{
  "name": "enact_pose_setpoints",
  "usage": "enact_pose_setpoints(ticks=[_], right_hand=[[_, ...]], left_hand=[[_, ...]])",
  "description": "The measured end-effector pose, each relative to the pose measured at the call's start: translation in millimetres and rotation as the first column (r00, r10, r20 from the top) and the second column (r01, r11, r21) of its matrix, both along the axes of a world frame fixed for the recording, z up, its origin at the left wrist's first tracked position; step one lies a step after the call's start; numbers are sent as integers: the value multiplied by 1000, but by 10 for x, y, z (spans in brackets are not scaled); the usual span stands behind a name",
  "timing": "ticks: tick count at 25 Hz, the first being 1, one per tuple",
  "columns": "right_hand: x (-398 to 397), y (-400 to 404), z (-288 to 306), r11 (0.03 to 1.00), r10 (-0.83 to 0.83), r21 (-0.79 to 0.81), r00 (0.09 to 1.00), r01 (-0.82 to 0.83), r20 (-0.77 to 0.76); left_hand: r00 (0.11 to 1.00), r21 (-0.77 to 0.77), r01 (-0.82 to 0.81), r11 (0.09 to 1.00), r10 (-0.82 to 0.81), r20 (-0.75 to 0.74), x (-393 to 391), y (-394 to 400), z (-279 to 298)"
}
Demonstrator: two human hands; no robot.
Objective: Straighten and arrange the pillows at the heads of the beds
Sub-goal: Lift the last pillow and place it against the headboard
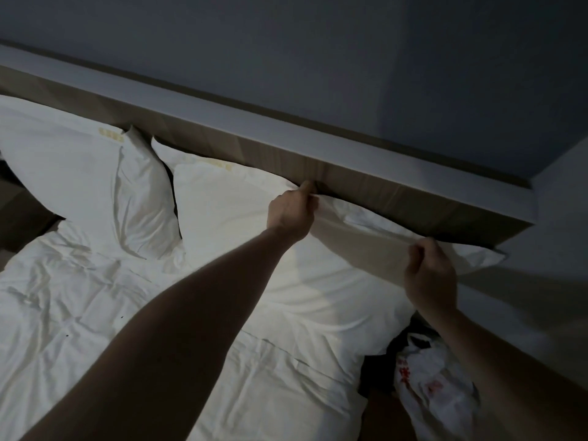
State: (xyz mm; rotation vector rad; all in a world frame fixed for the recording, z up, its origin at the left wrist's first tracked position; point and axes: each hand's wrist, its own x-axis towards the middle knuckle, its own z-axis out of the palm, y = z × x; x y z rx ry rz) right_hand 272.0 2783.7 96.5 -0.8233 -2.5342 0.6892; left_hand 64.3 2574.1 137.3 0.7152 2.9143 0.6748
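Sagging white pillow (241, 214), pinched edge

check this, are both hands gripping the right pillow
Yes, the left hand and right hand both pinch the right pillow along its top edge.

Two white pillows (95, 173) (241, 218) side by side against the headboard (381, 186).

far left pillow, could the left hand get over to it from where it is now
Probably yes. The left hand is pinching the near pillow at the headboard; the far left pillow lies beside it with nothing between, but it must let go first.
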Motion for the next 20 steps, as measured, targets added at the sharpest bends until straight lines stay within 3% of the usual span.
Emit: enact_pose_setpoints(ticks=[2,8,11,16,20], right_hand=[[-9,-10,-33,998,-31,-58,998,33,50],[-171,-7,143,1000,6,9,998,-6,60],[-170,20,84,998,11,-64,966,6,259],[-237,179,48,999,42,-41,875,-26,483],[-227,214,178,999,46,-19,924,-42,380]], left_hand=[[998,13,20,1000,-20,61,-13,10,-32],[987,86,92,992,-102,126,149,-96,-104],[986,100,104,990,-116,122,201,-131,-151],[977,45,155,987,-160,139,210,-194,-193],[978,-1,155,988,-153,145,280,-240,-214]])
